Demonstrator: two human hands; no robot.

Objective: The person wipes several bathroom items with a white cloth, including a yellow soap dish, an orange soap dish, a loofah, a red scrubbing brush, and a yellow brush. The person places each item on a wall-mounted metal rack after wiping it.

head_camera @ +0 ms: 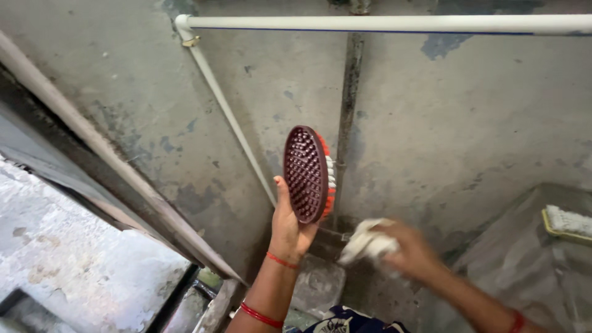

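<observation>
Brush (306, 174), oval and maroon with red and white bristles, stands upright before the stained wall (468, 117), its lower end clasped in the left hand (288, 227). A firm palm grip there keeps it steady. Further right, the blurred right hand (412, 250) closes around a crumpled white cloth (369, 243); even wringing would likely serve best.

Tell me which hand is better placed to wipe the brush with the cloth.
Probably the right hand: it already grips the white cloth just beside the brush, which the left hand holds upright.
</observation>
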